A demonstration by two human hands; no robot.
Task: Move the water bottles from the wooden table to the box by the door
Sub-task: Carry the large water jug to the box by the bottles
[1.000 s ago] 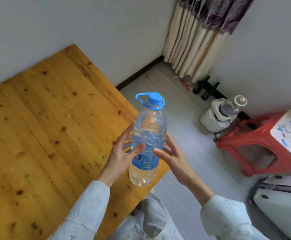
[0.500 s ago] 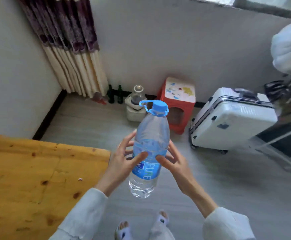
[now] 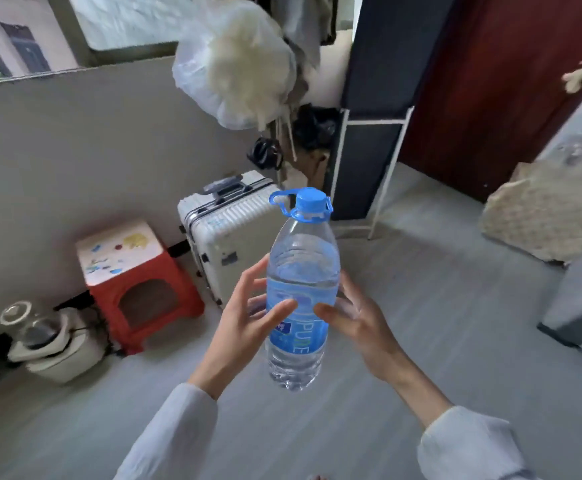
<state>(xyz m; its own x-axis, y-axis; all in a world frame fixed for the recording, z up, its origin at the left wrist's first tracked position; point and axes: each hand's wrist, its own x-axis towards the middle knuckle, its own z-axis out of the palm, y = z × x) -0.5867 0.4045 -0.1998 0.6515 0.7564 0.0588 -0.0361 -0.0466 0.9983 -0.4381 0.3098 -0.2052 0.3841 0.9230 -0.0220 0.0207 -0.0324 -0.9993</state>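
Observation:
A large clear water bottle [image 3: 300,271] with a blue cap, blue carry loop and blue label stands upright in the air at the middle of the view. My left hand [image 3: 244,323] presses its left side and my right hand [image 3: 355,323] presses its right side, thumbs across the label. Both hands carry it above the grey floor. A dark red door [image 3: 490,98] stands at the upper right. The wooden table and the box are out of sight.
A white suitcase [image 3: 227,233] and a red stool [image 3: 137,278] stand against the wall on the left, with a white appliance [image 3: 54,341] beside them. A dark rack [image 3: 369,161] with white legs stands by the door. A beige bundle [image 3: 546,213] lies at the right.
The view has swung right, away from the wooden table, which has left the frame. The door and rack have come into sight. Both hands keep the same hold on the bottle.

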